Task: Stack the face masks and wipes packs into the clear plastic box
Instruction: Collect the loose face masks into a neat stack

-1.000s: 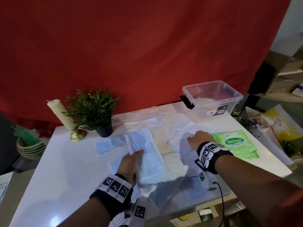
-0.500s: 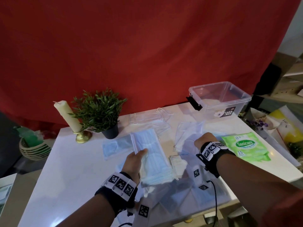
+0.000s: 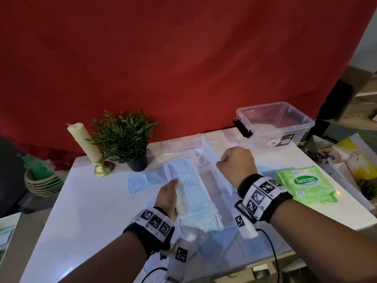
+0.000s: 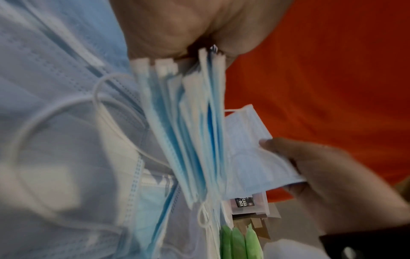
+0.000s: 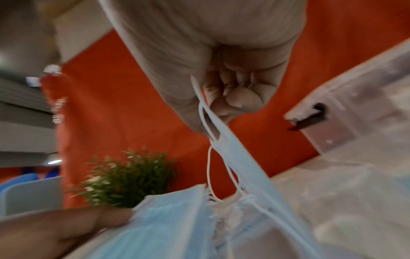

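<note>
My left hand (image 3: 168, 193) grips a thick stack of light blue face masks (image 3: 192, 198) above the table's middle; the stack's edges (image 4: 193, 126) show in the left wrist view. Just right of it, my right hand (image 3: 236, 166) is raised and pinches a single blue mask (image 5: 239, 157) by its end, ear loops dangling. That mask (image 4: 250, 150) hangs beside the stack. The clear plastic box (image 3: 275, 125) stands open at the back right corner. A green wipes pack (image 3: 306, 184) lies on the table at the right. More masks (image 3: 142, 180) lie flat on the table.
A small potted plant (image 3: 124, 137) and a cream candle (image 3: 84, 142) on a brass holder stand at the back left of the white table (image 3: 85, 211). A packet of masks (image 3: 179, 146) lies at the back. Clutter sits beyond the table's right edge.
My right hand has lifted off the table with a single mask and come up beside the stack. The left hand keeps holding the stack, raised a little.
</note>
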`<state>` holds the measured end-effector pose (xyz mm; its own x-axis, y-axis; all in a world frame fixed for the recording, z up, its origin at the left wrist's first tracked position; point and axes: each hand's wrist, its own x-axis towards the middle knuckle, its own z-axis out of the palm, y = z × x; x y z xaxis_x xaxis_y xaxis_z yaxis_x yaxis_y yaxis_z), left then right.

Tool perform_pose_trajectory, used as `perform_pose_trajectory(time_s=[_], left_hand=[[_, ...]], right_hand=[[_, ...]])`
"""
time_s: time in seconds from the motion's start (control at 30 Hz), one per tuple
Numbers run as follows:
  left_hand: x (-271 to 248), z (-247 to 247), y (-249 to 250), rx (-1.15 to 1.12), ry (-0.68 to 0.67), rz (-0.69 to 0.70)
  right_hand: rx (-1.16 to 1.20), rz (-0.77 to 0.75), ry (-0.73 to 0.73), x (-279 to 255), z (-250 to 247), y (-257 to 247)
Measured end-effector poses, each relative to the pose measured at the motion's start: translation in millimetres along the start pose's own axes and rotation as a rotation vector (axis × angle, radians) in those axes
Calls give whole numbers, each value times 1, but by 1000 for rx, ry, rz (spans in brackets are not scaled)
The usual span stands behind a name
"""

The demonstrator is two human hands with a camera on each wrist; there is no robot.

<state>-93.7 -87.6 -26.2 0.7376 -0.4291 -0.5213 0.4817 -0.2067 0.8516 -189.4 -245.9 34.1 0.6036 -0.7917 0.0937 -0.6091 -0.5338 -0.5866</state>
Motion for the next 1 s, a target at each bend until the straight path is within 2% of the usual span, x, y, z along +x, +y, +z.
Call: perform_pose_trajectory(time_s=[0.13, 0.27, 0.6, 0.73, 0.83, 0.93, 1.0], left_hand=[[5, 4, -2, 94, 29, 82], [11, 7, -8, 150, 9, 126], [-12, 7, -8, -61, -43, 69], [-15, 6, -11, 42, -95, 69], [-12, 4, -16, 46, -49, 67], [-15, 2, -20, 9, -28, 41], [-9, -2, -30, 6, 5, 15]], right_hand=[[-165, -198, -121, -27, 10, -32], [-200, -344, -213, -50, 27, -45], [8, -343, -311, -69, 52, -36], [121, -324, -343, -74, 47, -29], [200, -308, -305, -72, 34, -18], [160, -269, -271, -63, 24, 4], [41, -244, -265, -60, 19, 23]])
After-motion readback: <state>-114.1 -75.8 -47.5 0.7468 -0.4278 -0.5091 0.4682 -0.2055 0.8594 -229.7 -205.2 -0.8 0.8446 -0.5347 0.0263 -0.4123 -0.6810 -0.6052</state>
